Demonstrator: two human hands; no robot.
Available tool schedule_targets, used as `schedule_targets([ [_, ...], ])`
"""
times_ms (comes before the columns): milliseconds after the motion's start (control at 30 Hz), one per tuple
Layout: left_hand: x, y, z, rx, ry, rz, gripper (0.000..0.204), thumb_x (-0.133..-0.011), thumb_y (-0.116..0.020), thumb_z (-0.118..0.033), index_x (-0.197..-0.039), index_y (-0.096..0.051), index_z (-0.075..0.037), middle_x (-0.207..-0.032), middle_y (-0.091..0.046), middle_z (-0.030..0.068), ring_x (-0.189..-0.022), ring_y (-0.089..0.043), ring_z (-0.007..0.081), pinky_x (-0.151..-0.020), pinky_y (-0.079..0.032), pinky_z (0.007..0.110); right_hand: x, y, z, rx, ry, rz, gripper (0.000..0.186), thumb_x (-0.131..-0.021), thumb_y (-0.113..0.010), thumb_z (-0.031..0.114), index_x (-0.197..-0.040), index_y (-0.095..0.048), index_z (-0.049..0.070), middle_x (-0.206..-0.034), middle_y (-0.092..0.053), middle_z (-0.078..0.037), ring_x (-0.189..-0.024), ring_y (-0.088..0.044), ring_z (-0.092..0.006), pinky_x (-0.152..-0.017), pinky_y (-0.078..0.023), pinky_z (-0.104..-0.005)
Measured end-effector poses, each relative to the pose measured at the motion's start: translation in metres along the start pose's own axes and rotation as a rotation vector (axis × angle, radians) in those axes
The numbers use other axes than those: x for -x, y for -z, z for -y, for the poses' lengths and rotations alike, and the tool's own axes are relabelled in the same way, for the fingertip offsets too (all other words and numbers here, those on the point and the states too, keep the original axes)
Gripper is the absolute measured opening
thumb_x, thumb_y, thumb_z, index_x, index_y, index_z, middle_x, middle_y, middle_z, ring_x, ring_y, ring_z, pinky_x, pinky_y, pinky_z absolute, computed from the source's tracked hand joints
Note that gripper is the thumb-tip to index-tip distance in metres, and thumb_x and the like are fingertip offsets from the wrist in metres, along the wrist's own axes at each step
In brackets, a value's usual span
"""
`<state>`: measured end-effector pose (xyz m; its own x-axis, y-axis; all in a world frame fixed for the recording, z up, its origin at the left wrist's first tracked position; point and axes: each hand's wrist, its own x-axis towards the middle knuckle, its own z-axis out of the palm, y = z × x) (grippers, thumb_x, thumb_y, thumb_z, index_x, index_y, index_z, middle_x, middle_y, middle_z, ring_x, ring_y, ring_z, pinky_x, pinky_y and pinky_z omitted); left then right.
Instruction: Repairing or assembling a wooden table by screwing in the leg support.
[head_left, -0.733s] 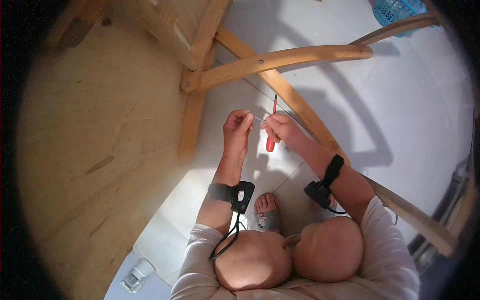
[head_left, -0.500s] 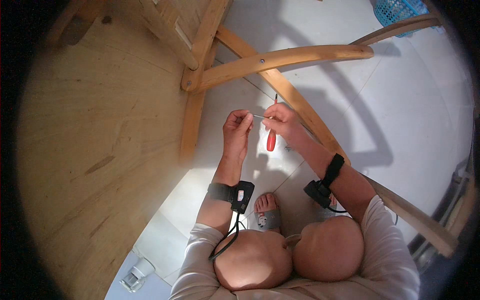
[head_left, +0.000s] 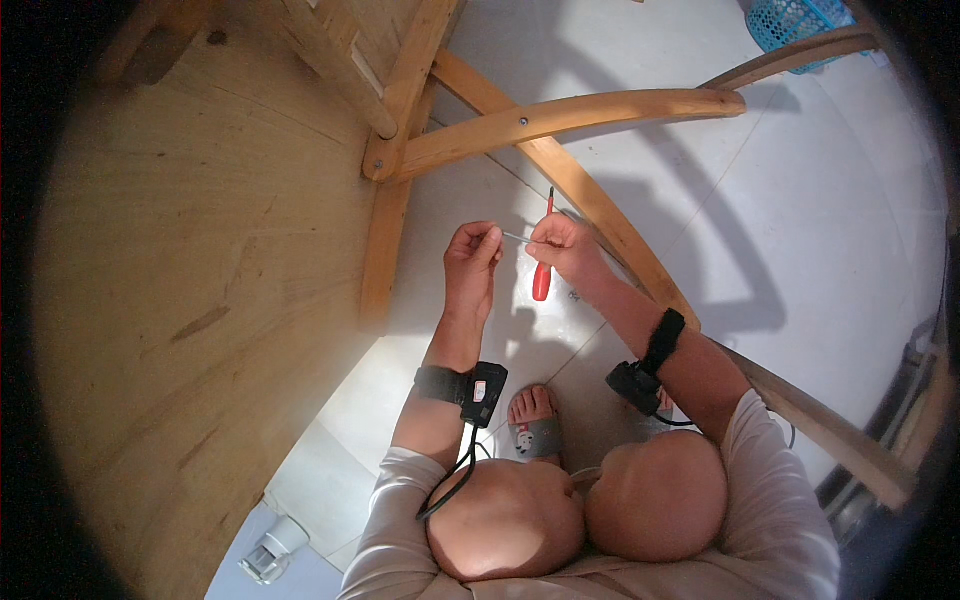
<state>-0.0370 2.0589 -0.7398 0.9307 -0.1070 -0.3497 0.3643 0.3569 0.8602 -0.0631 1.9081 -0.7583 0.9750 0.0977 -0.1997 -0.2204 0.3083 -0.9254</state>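
Between my two hands a thin metal rod, perhaps a bolt, runs nearly level. My left hand is closed, pinching its left end between thumb and forefinger. The other end sits in the pinched fingers of my right hand, which hide its tip. Beneath my right hand lies a screwdriver with a red handle, its shaft pointing away from me on the floor; my fingers cover part of it. A small metal piece rests on the floor just right of the handle, too small to name.
A large wooden panel fills the left side. Wooden legs and a curved wooden arm cross beyond my hands, joined by bolts. A blue basket stands far right on the pale tiled floor. My sandalled foot is below.
Both hands keep their pinch on the rod and have dipped very slightly toward me. The screwdriver and wooden frame stay where they were.
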Motion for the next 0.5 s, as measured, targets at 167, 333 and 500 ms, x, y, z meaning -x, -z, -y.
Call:
schedule_targets([
  [167,0.0,0.002,-0.001,0.02,-0.002,0.014,0.008,-0.08,-0.057,-0.004,-0.087,-0.055,-0.006,-0.079,-0.055,0.0019,-0.066,-0.049,0.009,-0.059,-0.041,0.021,0.006,0.001,-0.007,-0.134,-0.209,0.112,0.012,-0.08,-0.055,0.013,-0.082,-0.053,0.001,-0.057,-0.049,-0.002,-0.048,-0.045,-0.0069,-0.038,-0.036,-0.0213],
  [333,0.001,0.007,-0.001,0.021,0.0,-0.001,0.008,-0.08,-0.058,-0.004,-0.087,-0.054,-0.005,-0.078,-0.055,0.0019,-0.066,-0.05,0.0093,-0.059,-0.042,0.021,-0.003,0.001,-0.025,0.364,0.537,0.153,0.024,-0.083,-0.052,0.026,-0.079,-0.052,0.002,-0.055,-0.047,-0.002,-0.044,-0.044,-0.0091,-0.039,-0.034,-0.0217],
  [500,-0.001,0.003,0.005,0.016,0.014,0.023,0.008,-0.08,-0.057,-0.003,-0.086,-0.054,-0.005,-0.078,-0.054,0.0019,-0.067,-0.05,0.0094,-0.058,-0.042,0.021,-0.009,0.007,-0.04,0.205,0.368,0.018,0.015,-0.083,-0.052,0.017,-0.08,-0.052,0.002,-0.06,-0.048,-0.001,-0.045,-0.042,-0.0087,-0.042,-0.033,-0.0216],
])
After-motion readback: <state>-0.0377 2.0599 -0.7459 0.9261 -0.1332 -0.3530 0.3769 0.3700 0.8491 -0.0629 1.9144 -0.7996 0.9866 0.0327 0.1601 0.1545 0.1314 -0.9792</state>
